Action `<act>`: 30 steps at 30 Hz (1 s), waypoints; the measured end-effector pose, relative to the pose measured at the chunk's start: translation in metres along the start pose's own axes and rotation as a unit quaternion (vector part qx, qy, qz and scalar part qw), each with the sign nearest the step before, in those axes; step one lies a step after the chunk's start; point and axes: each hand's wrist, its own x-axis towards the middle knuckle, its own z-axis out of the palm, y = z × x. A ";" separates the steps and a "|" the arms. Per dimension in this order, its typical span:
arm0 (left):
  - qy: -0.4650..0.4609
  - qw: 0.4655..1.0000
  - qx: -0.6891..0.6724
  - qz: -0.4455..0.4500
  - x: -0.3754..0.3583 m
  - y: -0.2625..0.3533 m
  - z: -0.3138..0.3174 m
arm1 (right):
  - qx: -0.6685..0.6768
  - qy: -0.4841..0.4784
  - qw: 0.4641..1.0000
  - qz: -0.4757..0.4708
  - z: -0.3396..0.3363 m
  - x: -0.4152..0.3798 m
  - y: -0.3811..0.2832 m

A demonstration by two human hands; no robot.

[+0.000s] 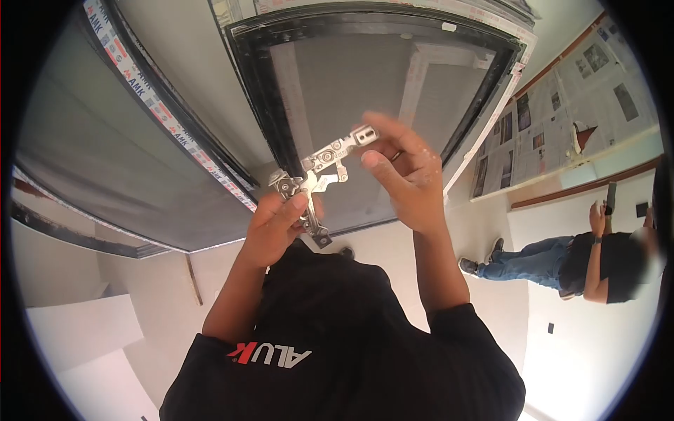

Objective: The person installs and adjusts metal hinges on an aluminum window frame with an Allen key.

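A silvery metal window hinge (327,156) with jointed arms, pivots and a small white label is held up in front of my chest. My left hand (275,223) is closed on its lower left end, the thumb pressed on the metal near the joint. A thin arm with a dark end piece hangs down beside these fingers. Close to the hinge's slotted upper right end is my right hand (409,175), thumb and fingers apart and curved around that end without a grip. Behind the hinge stands a dark-framed window sash (379,91) with a grey pane.
At the left leans another large framed panel (105,161) edged with printed AMK tape. A wooden strip (194,279) lies on the pale floor. On the right, newspaper sheets (540,119) cover a board, and a person (597,263) in jeans stands holding a dark object.
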 end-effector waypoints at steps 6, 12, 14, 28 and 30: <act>0.036 0.998 -0.043 -0.015 -0.002 0.022 -0.011 | 0.250 0.058 0.957 0.135 0.008 -0.002 0.050; 0.018 0.982 -0.119 0.147 0.008 0.023 -0.034 | 0.501 0.146 0.790 0.323 0.080 -0.001 0.089; 0.198 0.952 0.202 0.120 0.007 0.025 -0.027 | 0.511 0.135 0.785 0.323 0.096 0.004 0.092; 0.187 0.842 0.469 0.190 0.074 0.084 -0.134 | 0.030 -0.020 0.971 0.236 0.152 0.099 0.092; 0.158 0.840 0.496 0.155 0.082 0.095 -0.142 | -0.094 -0.046 0.991 0.078 0.136 0.107 0.092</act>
